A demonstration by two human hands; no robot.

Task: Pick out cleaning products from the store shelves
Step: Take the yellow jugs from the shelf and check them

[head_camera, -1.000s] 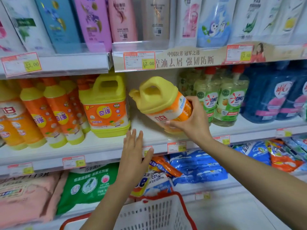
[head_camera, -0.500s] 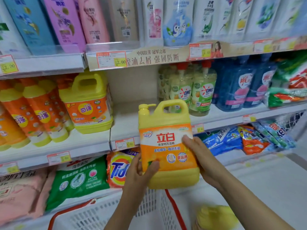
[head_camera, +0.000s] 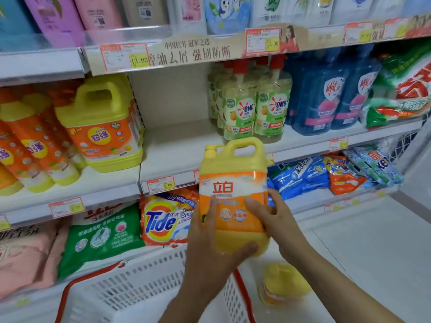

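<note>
A yellow detergent jug [head_camera: 233, 173] with an orange label and a top handle is upright in front of the shelves, held in both hands. My left hand [head_camera: 210, 248] wraps its lower left side and bottom, thumb under the base. My right hand [head_camera: 272, 217] presses on its right side, fingers across the label. Below the jug sits a white shopping basket [head_camera: 140, 287] with red handles. The shelf spot [head_camera: 177, 148] behind the jug is bare.
A similar yellow jug [head_camera: 105, 122] and orange bottles [head_camera: 30, 145] stand at the left, green OMO bottles [head_camera: 254, 108] and blue pouches [head_camera: 326, 94] at the right. Tide bag [head_camera: 165, 220] and other powder bags lie on the lower shelf. A yellow object [head_camera: 284, 283] lies on the white floor.
The jug was tilted at the shelf in my right hand alone; it has come off the shelf, stands upright lower down, and my left hand has taken hold too.
</note>
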